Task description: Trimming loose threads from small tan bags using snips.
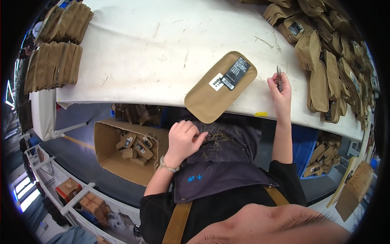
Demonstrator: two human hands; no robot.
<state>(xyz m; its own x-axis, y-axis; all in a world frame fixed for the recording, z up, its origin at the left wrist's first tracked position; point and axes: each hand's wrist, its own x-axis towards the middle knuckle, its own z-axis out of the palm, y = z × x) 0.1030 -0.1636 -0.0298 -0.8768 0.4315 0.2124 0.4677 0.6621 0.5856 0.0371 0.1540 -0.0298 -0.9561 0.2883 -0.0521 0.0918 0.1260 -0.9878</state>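
My right hand (280, 87) is closed around small metal thread snips (278, 77), blades pointing up, at the table's front edge. To its left, a flat tan fabric pouch (209, 101) lies diagonally, its lower end at the edge, with a dark printed tag (235, 73) and a white label (215, 82). My left hand (187, 136) is just below the pouch, over my dark apron (227, 171), its fingers curled; whatever they hold, if anything, I cannot make out. Loose thread clippings (217, 142) lie on the apron beside it.
The white-covered table (142, 53) carries stacked tan pouches (53, 67) at left and a large pile (325, 81) at right. Below are a cardboard box (105, 146) of tagged tan pieces and a blue bin (300, 146). A shelf rack with boxes (67, 189) stands lower left.
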